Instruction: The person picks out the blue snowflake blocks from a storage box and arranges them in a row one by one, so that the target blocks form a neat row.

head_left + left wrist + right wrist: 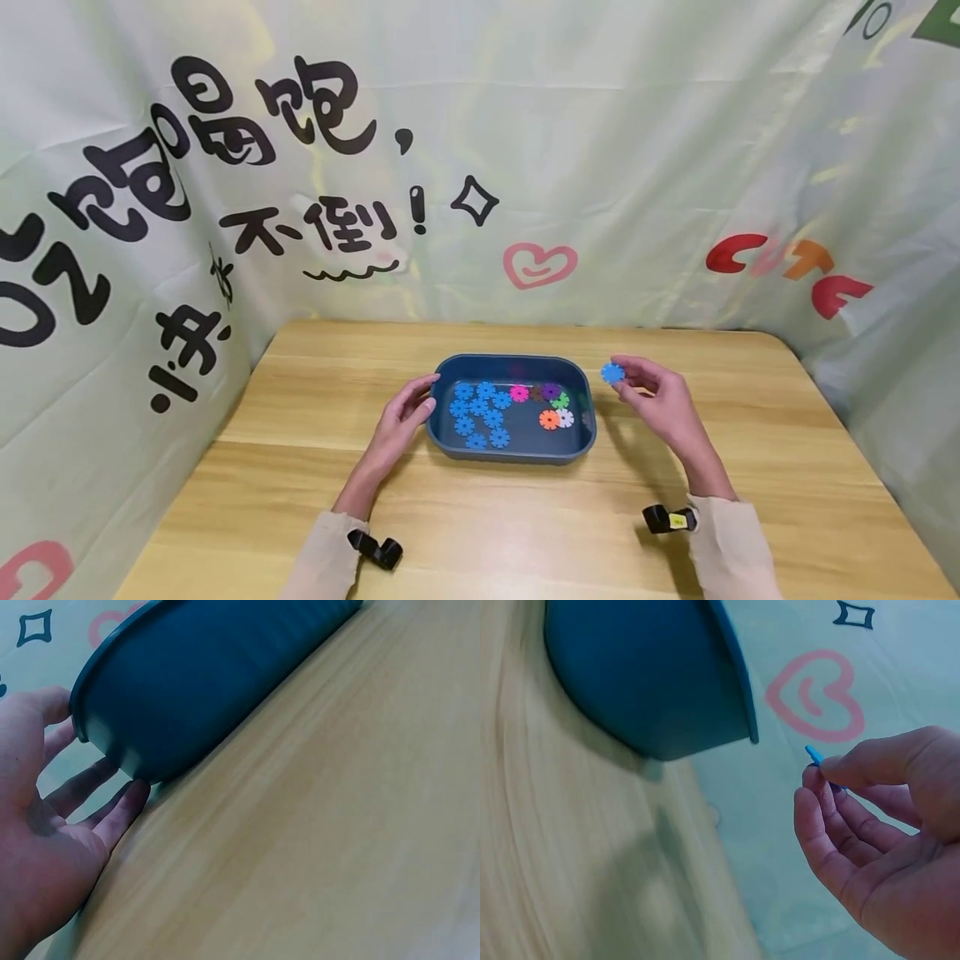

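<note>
My right hand (pixel 660 400) pinches a blue notched plastic disc (pixel 612 372) between thumb and fingers, raised just right of a dark blue tub (pixel 510 455). From the right wrist view, the disc (pixel 813 755) appears nearly edge-on at the fingertips. At the tub's left end, my left hand (pixel 393 425) touches the outer wall and rim with spread fingers; the left wrist view shows its fingertips low on the tub's wall (pixel 172 697). Inside the tub, several blue discs (pixel 478 407) lie at the left. Pink (pixel 519 393), purple (pixel 551 391), brown, green, orange (pixel 550 419) and white discs lie further right.
The tub stands on a wooden table (pixel 495 525). Behind and beside the table hangs a pale printed curtain (pixel 637 167) with lettering and a pink heart. Each wrist wears a black camera strap, the right one (pixel 670 518) with a yellow label.
</note>
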